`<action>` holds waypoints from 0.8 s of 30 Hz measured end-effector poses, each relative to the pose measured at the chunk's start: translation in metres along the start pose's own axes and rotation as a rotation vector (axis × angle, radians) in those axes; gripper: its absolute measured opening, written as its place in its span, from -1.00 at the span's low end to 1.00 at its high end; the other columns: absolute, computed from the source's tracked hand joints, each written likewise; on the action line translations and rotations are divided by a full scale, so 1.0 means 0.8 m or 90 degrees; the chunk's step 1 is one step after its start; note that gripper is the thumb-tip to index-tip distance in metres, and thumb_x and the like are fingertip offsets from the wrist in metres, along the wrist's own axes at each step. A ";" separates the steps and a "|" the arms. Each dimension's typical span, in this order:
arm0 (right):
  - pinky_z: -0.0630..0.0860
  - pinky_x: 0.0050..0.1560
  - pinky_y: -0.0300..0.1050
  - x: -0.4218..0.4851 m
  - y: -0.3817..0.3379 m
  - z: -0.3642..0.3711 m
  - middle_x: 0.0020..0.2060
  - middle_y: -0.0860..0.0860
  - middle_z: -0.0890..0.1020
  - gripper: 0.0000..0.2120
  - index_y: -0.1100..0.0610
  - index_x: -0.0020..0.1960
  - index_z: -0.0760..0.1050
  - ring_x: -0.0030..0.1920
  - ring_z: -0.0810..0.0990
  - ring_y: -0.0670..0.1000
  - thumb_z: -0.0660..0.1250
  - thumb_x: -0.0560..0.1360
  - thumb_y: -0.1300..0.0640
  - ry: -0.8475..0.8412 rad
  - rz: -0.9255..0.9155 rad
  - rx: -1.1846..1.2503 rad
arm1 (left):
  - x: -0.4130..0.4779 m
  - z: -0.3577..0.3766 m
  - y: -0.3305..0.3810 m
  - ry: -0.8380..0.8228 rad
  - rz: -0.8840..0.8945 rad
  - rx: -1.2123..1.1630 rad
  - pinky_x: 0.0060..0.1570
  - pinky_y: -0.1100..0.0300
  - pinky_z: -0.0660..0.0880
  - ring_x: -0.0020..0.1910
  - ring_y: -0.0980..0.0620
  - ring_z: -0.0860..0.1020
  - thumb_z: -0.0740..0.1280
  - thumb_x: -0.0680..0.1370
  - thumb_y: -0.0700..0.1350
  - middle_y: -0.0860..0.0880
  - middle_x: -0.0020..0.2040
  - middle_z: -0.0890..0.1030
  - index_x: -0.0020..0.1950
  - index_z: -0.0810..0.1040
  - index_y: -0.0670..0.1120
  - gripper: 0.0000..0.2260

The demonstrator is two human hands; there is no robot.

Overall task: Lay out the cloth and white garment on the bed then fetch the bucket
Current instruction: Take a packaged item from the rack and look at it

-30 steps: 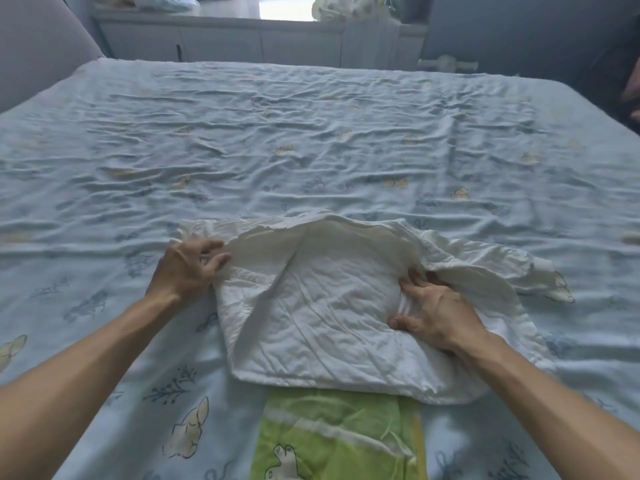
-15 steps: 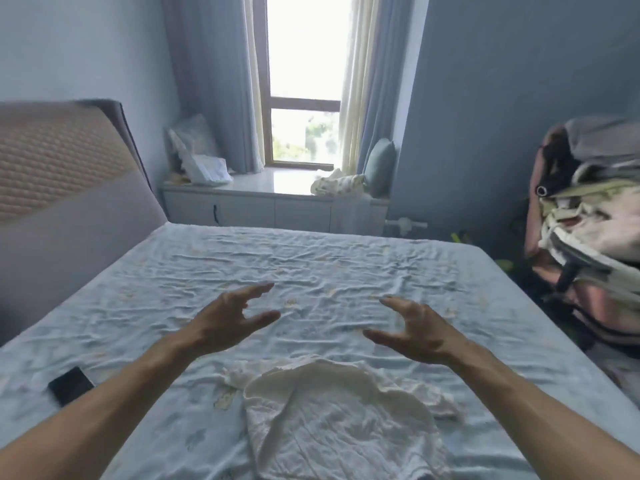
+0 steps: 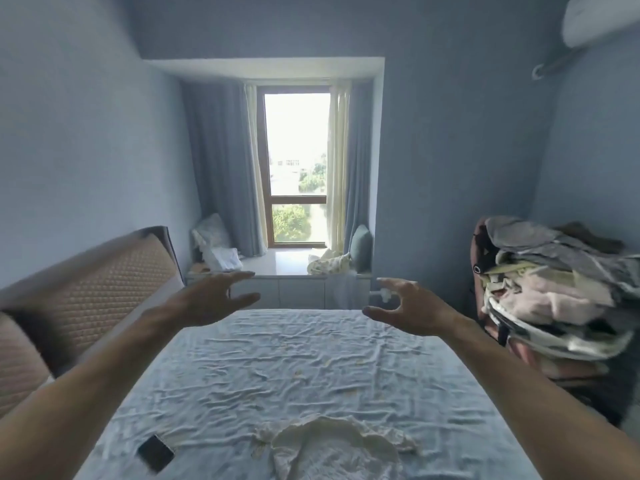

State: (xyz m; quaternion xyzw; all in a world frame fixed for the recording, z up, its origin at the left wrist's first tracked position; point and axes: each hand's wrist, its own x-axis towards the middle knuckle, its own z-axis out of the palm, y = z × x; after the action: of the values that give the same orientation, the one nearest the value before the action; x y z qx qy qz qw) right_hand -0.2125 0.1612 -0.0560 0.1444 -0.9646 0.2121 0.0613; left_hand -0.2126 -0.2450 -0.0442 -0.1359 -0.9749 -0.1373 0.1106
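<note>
The garment (image 3: 339,448) lay on the bed (image 3: 311,358), near the foot edge and roughly centred across the width. It was rumpled along its upper hem, and its lower part ran out of frame. The cloth was not in view; whether it lay below the frame edge could not be told. No bucket was visible anywhere in the room.

Both hands were raised above the far half of the bed, clear of the bedding and well apart from the garment. The left hand (image 3: 204,299) was spread, palm facing inward, thumb separated from the fingers, holding nothing. The right hand (image 3: 412,306) was likewise spread, fingers loosely curled, empty. Neither grip was closed on any object.

Other items present:
- A phone (image 3: 156,452) lay flat on the bed, left of the garment and apart from it
- A clothes pile (image 3: 554,296) stood at the right of the bed
- The window (image 3: 298,168) and its sill lay beyond the head end
- The headboard (image 3: 86,296) ran along the left side

Task status, judged from this view: the garment step appeared complete, since the garment rested on the bed with both hands released. The cloth step could not be confirmed. The bucket step remained open; the bucket would have to be located outside the present field of view
</note>
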 end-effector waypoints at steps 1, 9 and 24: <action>0.47 0.44 0.12 -0.017 -0.011 -0.015 0.55 -0.04 0.44 0.03 -0.02 0.61 0.31 0.45 0.52 0.03 0.30 0.33 -0.62 0.007 -0.008 -0.002 | -0.015 -0.014 0.007 -0.003 -0.007 0.007 0.46 -0.04 0.39 0.44 -0.05 0.56 0.28 0.57 0.39 0.00 0.58 0.45 0.60 0.40 0.09 -0.34; 0.39 0.44 0.02 -0.107 -0.035 -0.087 0.53 0.00 0.46 -0.14 0.06 0.58 0.35 0.49 0.46 0.06 0.37 0.46 -0.43 0.056 -0.035 -0.083 | -0.090 -0.049 0.078 0.028 0.021 0.117 0.52 -0.15 0.33 0.57 -0.08 0.41 0.14 0.55 0.49 0.03 0.64 0.34 0.67 0.25 0.06 -0.20; 0.49 0.40 0.11 -0.340 0.112 -0.145 0.53 0.03 0.46 0.03 -0.01 0.60 0.31 0.46 0.49 0.12 0.27 0.32 -0.59 0.140 0.258 -0.133 | -0.023 0.075 0.326 -0.022 0.275 -0.051 0.48 -0.13 0.40 0.55 -0.06 0.43 0.01 0.43 0.65 0.05 0.63 0.37 0.65 0.27 0.13 -0.07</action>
State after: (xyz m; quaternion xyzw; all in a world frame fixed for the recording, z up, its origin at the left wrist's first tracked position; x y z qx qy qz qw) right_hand 0.0258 0.3571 -0.0355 -0.0828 -0.9780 0.1339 0.1368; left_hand -0.1289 0.0095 -0.0429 -0.3479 -0.9188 -0.1466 0.1150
